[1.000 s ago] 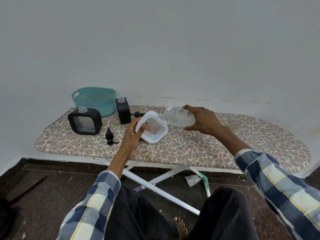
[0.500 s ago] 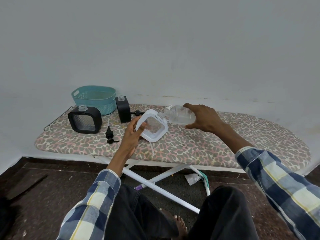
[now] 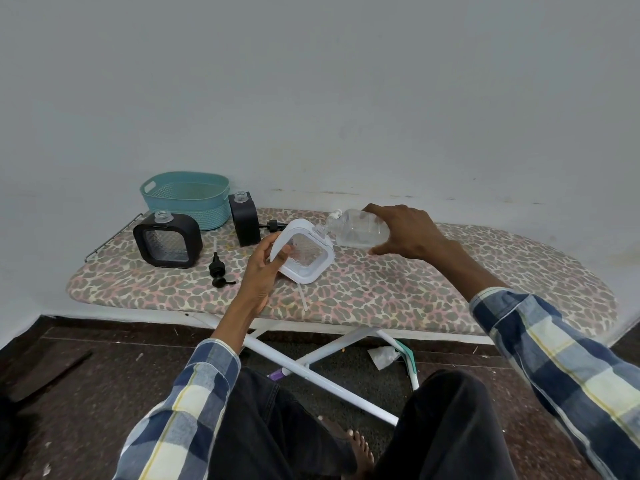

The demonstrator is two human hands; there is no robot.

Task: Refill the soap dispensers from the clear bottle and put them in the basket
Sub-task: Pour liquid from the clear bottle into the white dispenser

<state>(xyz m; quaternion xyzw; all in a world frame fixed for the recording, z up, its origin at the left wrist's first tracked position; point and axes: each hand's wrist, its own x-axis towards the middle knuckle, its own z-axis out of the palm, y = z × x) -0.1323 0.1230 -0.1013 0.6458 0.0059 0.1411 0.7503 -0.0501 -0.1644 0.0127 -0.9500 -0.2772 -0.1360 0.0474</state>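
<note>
My left hand (image 3: 265,263) grips a white square soap dispenser (image 3: 303,252) by its left edge, tilted, above the ironing board (image 3: 433,292). My right hand (image 3: 403,232) holds the clear bottle (image 3: 358,228) on its side, its mouth against the dispenser's open neck. Two black dispensers with open necks stand on the board: a square one (image 3: 168,240) at the left and a narrower one (image 3: 244,220) beside the teal basket (image 3: 187,199). A black pump head (image 3: 218,268) lies between them.
Another black pump (image 3: 272,226) lies behind the white dispenser, and a clear tube (image 3: 302,296) lies on the board below it. The board stands against a white wall, its white legs (image 3: 311,368) crossing in front of my knees. A crumpled paper (image 3: 382,356) lies on the floor.
Both hands, with the dispenser and the bottle, have stayed almost still; the bottle's rear end has lifted slightly, tipping its mouth further toward the dispenser.
</note>
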